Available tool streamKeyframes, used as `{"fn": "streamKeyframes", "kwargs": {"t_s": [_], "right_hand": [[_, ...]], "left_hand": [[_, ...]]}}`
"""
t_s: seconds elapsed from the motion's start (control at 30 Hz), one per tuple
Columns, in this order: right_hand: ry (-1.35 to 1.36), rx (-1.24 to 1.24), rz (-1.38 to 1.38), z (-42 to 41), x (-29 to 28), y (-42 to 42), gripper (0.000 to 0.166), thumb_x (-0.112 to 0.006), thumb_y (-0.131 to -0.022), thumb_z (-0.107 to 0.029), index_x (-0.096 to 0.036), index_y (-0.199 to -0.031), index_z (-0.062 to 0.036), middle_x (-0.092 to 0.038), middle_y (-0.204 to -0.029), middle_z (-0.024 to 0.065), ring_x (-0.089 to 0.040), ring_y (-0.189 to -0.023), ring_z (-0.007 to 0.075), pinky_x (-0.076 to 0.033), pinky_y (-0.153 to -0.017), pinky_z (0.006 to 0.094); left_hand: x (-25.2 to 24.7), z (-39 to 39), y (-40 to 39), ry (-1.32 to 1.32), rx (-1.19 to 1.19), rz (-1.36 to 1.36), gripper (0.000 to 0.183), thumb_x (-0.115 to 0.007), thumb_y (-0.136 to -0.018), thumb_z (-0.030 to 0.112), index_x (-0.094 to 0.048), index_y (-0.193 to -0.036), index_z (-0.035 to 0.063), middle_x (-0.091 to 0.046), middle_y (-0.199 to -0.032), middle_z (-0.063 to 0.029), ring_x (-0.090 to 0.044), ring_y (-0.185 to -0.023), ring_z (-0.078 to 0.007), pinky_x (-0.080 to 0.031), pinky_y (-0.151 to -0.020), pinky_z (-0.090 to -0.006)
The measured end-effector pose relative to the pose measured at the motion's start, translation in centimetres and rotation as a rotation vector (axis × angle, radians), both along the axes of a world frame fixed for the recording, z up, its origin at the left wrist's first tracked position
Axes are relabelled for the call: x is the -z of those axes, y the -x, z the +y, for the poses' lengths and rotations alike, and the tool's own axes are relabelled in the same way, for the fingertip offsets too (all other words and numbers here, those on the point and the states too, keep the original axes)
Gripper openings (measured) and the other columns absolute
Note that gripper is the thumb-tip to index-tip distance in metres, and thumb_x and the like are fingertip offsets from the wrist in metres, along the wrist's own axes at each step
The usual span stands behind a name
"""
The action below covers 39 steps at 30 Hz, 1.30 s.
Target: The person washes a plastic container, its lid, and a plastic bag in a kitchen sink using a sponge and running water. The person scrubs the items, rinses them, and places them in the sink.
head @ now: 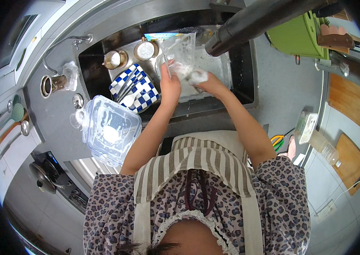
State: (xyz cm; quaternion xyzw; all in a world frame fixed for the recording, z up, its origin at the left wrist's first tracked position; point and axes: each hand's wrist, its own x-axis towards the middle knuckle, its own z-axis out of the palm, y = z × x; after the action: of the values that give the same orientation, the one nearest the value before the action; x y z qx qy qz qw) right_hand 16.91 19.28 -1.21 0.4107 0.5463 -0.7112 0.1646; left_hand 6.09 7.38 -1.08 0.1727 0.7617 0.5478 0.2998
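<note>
Over the sink (247, 86), my left hand (171, 84) grips a clear plastic container (182, 47), which is tilted with suds on its wall. In my right hand (211, 83) is a foamy scrubbing pad or cloth (198, 77), close against the container's lower edge. Beneath both hands lies a larger clear plastic tub (221, 68) holding cloudy, soapy water. To the left, a blue-and-white checkered dish (149, 94) carries several dark chopsticks (128, 84) and a white spoon (129, 100). Two amber glass cups (122, 59) (146, 51) contain foam.
A soapy lidded plastic box (113, 124) stands on the left counter rim, beside a metal sink strainer (78, 101) and a small tap (52, 51). A dark pipe-like object (247, 25) juts over the sink from upper right. Scissors (278, 142) lie at right, below a green rack (294, 35).
</note>
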Motion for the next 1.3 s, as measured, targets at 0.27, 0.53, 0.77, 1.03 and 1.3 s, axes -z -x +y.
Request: {"fn": "streamKeyframes", "kwargs": {"t_s": [0.27,0.53,0.77,1.03,1.3], "right_hand": [[-0.323,0.223,0.131,-0.2,-0.2,0.1,0.050,-0.070,-0.072,-0.026,-0.052,-0.113,-0.0031,-0.061,-0.085,0.0081,-0.056,-0.063,0.0152,-0.045,-0.054,0.0282],[-0.851,0.219,0.229,-1.3,1.2,1.8,0.030,-0.068,-0.070,-0.021,-0.059,-0.093,-0.0024,-0.060,-0.088,0.0177,-0.059,-0.082,0.0347,-0.047,-0.069,0.0387],[-0.807,0.398,0.151,-3.0,2.2,2.4,0.025,-0.065,-0.073,-0.020,-0.062,-0.084,0.0017,-0.062,-0.077,0.0197,-0.061,-0.073,0.0357,-0.047,-0.064,0.0401],[-0.578,0.306,-0.041,-4.8,4.4,1.3,0.030,-0.062,-0.077,-0.024,-0.062,-0.090,0.0030,-0.063,-0.078,0.0153,-0.062,-0.072,0.0237,-0.047,-0.062,0.0346],[0.214,0.717,0.023,-4.8,2.5,0.2,0.029,-0.057,-0.082,-0.023,-0.057,-0.102,-0.0031,-0.061,-0.088,0.0073,-0.060,-0.075,0.0175,-0.046,-0.059,0.0282]], "left_hand": [[-1.3,1.2,-0.3,-0.078,-0.076,-0.463,0.047,-0.027,-0.075,-0.012,-0.034,-0.120,0.0011,-0.036,-0.121,-0.0189,-0.048,-0.105,-0.0333,-0.053,-0.081,-0.0464],[-2.7,0.4,1.9,0.013,0.121,-0.609,0.049,-0.027,-0.073,-0.012,-0.035,-0.120,0.0009,-0.041,-0.116,-0.0191,-0.050,-0.104,-0.0333,-0.054,-0.079,-0.0439],[-3.9,0.6,0.0,-0.147,-0.174,-0.653,0.043,-0.042,-0.080,-0.005,-0.036,-0.122,0.0034,-0.047,-0.113,-0.0131,-0.050,-0.101,-0.0219,-0.050,-0.079,-0.0416],[-1.0,-0.6,-0.4,0.144,-0.057,0.100,0.037,-0.043,-0.076,-0.006,-0.038,-0.112,0.0036,-0.052,-0.105,-0.0203,-0.055,-0.093,-0.0360,-0.043,-0.081,-0.0391],[-0.6,-0.9,0.0,0.036,-0.126,0.068,0.038,-0.041,-0.076,-0.007,-0.039,-0.112,0.0027,-0.052,-0.104,-0.0215,-0.054,-0.095,-0.0383,-0.041,-0.083,-0.0400]]}}
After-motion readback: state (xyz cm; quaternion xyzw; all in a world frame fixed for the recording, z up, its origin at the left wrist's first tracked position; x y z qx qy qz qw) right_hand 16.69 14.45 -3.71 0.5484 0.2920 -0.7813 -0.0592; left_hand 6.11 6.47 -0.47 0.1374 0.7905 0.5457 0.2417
